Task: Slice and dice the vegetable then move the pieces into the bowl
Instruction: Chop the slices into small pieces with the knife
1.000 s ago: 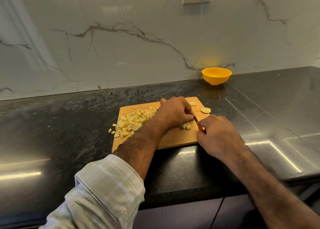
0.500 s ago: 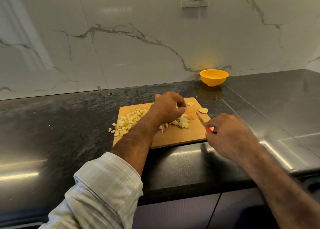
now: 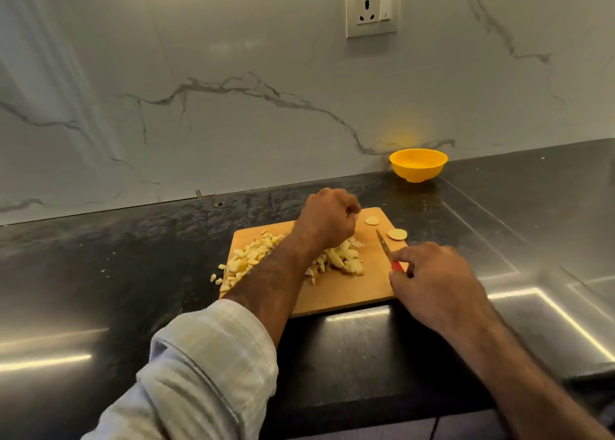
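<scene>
A wooden cutting board [image 3: 349,295] lies on the dark counter. Pale diced vegetable pieces [image 3: 249,261] cover its left half, and cut strips [image 3: 344,260] lie in its middle. Two round slices [image 3: 371,220] [image 3: 397,234] sit near its far right corner. My left hand [image 3: 327,220] hovers over the far side of the board with fingers curled, just left of the nearer slice; whether it holds a piece is unclear. My right hand [image 3: 432,286] grips a small red-handled knife [image 3: 386,246], blade pointing away over the board. The yellow bowl [image 3: 418,165] stands by the wall.
A few diced bits [image 3: 216,278] lie off the board's left edge on the counter [image 3: 133,273]. The marble wall with a socket [image 3: 372,7] rises behind. The counter's front edge runs just below the board.
My left hand lifted off the strips and moved to the far side of the board, toward the round slices. My right hand drew the knife back to the right, clear of the cut pieces.
</scene>
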`<state>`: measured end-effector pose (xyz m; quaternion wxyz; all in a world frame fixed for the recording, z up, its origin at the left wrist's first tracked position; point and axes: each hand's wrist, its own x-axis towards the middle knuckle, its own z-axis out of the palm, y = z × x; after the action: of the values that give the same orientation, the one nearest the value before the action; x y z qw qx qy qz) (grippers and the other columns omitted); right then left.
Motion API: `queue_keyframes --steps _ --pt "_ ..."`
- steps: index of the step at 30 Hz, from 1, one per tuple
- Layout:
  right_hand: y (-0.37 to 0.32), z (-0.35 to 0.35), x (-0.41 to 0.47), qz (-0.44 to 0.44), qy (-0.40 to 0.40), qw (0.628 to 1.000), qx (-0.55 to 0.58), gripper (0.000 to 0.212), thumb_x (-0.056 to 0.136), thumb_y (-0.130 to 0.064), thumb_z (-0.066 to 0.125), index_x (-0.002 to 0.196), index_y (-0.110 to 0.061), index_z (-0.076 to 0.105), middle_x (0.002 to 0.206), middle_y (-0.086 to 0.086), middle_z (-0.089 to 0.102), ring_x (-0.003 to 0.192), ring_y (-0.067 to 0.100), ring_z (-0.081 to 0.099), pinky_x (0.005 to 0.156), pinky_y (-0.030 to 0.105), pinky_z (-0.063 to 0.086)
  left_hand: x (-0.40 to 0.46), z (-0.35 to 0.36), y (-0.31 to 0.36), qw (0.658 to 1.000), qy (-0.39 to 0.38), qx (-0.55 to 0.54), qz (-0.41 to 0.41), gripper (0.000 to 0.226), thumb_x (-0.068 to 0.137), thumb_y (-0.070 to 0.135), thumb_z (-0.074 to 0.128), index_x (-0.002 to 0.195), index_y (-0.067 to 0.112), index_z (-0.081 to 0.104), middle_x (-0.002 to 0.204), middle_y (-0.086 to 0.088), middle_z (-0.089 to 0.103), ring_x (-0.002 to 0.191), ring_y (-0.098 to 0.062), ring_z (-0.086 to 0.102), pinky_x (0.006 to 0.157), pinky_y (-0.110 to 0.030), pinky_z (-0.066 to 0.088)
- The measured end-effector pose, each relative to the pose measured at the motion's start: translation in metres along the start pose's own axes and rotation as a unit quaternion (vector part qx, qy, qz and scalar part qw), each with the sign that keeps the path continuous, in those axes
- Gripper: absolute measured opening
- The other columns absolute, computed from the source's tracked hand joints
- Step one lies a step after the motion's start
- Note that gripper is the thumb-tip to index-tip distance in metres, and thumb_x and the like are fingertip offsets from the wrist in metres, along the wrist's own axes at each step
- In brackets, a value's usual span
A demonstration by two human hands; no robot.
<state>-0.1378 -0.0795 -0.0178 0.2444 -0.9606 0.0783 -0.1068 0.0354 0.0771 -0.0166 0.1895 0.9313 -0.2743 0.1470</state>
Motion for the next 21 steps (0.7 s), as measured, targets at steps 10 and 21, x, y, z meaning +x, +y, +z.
queue_keyframes --steps 10,21 --pt "0.016 -0.001 -0.012 -0.008 0.011 1.0 -0.004 0.043 0.096 -0.041 0.061 0.138 -0.032 0.065 0.118 -0.008 0.07 0.095 0.01 0.059 0.08 0.026 0.051 0.046 0.008 0.022 0.979 -0.198 0.054 0.0 0.022 0.103 0.026 0.066 0.123 0.021 0.074 0.118 0.0 0.068 0.104 -0.018 0.064 0.093 -0.034 0.056" --pt "0.004 -0.004 -0.02 -0.005 -0.009 1.0 0.005 0.039 0.097 -0.039 0.059 0.134 -0.03 0.067 0.118 -0.009 0.068 0.093 0.009 0.06 0.075 0.023 0.048 0.042 0.003 0.023 0.98 -0.201 -0.005 -0.011 0.018 0.097 0.029 0.076 0.112 0.02 0.071 0.113 0.001 0.065 0.103 -0.017 0.063 0.089 -0.034 0.059"
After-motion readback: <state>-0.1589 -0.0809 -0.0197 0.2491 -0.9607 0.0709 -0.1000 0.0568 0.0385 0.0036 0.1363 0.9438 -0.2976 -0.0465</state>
